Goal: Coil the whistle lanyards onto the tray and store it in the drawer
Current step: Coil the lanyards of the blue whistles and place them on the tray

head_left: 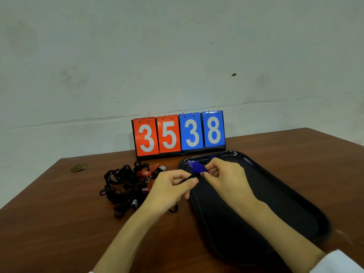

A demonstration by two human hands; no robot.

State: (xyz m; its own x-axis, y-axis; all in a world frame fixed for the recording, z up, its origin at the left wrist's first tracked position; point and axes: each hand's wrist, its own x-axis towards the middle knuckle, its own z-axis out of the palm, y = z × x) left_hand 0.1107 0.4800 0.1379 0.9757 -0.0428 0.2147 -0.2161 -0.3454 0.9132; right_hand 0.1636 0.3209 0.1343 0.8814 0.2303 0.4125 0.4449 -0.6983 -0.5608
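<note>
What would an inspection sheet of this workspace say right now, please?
Surface: brown wooden table.
Job's things: black tray on the table's right side; blue whistle held above its far end; tangled pile of black lanyards with red whistles lies left of the tray; drawer not in view.
Clutter: flip scoreboard reading 35 and 38 at the back; small brownish scrap at far left.
Grips: left hand pinches the black cord; right hand holds the blue whistle.
Cables: nothing seen.
Surroundings: plain pale wall behind the table.
</note>
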